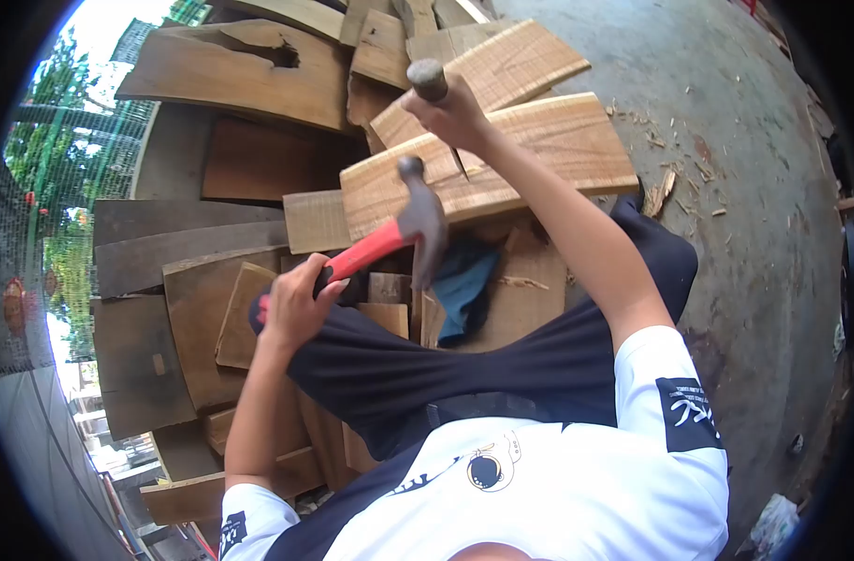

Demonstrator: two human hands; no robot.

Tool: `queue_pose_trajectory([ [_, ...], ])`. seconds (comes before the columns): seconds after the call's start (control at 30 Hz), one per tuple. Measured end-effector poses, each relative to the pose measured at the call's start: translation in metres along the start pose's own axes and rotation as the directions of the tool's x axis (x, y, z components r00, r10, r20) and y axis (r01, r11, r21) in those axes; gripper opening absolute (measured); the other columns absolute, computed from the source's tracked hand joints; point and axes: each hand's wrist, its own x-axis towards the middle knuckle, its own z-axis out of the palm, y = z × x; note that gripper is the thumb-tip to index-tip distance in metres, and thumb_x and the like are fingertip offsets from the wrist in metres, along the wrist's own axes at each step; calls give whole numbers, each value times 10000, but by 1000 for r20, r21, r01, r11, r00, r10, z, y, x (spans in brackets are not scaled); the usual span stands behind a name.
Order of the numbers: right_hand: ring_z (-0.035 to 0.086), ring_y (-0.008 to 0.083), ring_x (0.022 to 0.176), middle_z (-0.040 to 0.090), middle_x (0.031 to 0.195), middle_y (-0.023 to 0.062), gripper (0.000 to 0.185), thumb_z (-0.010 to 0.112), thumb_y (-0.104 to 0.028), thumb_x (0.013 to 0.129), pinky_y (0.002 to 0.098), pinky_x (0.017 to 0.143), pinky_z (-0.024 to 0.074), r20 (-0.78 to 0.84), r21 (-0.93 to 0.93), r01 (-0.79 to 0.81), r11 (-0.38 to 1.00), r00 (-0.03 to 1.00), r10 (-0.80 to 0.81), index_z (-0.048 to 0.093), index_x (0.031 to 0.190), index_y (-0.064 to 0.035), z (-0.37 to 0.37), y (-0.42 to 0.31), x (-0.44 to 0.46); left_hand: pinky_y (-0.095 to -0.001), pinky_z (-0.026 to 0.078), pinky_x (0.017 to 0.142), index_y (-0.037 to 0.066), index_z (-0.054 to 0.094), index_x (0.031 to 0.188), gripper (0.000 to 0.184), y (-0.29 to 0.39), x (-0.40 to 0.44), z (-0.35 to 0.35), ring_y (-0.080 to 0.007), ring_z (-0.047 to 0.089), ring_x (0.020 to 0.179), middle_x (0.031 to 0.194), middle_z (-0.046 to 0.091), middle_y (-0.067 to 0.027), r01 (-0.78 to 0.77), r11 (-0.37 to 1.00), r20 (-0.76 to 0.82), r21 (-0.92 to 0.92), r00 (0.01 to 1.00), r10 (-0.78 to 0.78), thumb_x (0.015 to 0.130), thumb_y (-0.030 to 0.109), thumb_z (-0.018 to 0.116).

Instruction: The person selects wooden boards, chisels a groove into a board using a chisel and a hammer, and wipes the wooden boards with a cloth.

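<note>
- The light board (549,140) lies right in front of the person, overlapping other wood (317,222).
- The chisel (429,82) leans a bit over it, tip down at the board's face; can't tell if it's really touching.
- The right hand (452,112) is wrapped round the chisel's handle, butt poking out on top. I'd keep that grip snug and the angle steady.
- The left hand (299,297) grips the hammer (376,248) by its red handle, head apart from the butt. Square, light taps work best imo.
- Wood chips (665,192) litter the floor (773,234).
</note>
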Motion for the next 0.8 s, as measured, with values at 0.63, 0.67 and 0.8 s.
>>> queue_pose_trajectory([
  [0.63,645,352,653,630,682,195,146,685,-144,730,403,614,507,-135,-209,-50,977,991,22,618,734,-15,32,-26,-7,-195,292,364,74,473,791,571,95,35,-51,-31,355,402,537,398,43,419,363,259,-832,873,-414,991,600,377],
  [0.67,645,349,648,627,674,192,154,690,-153,731,405,613,506,-147,-229,-38,973,989,4,615,725,-19,33,-24,-7,-192,294,365,72,475,793,576,94,34,-52,-31,359,402,536,399,43,372,337,210,-865,878,-430,989,604,377],
  [0.8,648,311,614,625,645,176,171,690,-148,735,393,588,500,-116,-256,-112,960,990,84,593,698,-13,25,-21,-8,-185,290,369,58,478,807,591,101,30,-68,-27,366,406,527,389,41,203,350,48,-914,914,-402,991,608,366],
])
